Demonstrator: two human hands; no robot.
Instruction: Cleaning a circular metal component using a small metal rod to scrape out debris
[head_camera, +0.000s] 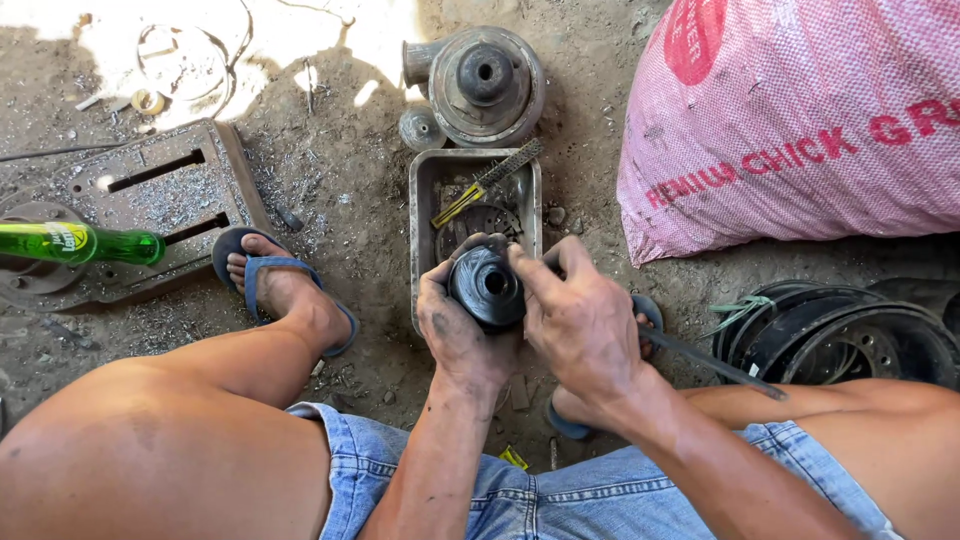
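Observation:
My left hand (455, 330) cups a round black greasy part (487, 286) with a centre hole, held over the near end of a grey metal tray (424, 205). My right hand (580, 320) grips the same part from the right, fingers over its rim. A long dark metal rod (715, 365) runs out from under my right wrist toward the right. Both hands are smeared with grease. Inside the tray lie a toothbrush with a yellow handle (480, 187) and a dark round piece, partly hidden by my hands.
A grey round metal housing (487, 85) and a small cap (420, 128) sit on the dirt beyond the tray. A pink woven sack (800, 120) fills the upper right. Black rims (840, 335) lie right. A green bottle (75, 243) rests on a metal plate (150, 200) left. My sandalled foot (280, 285) is beside the tray.

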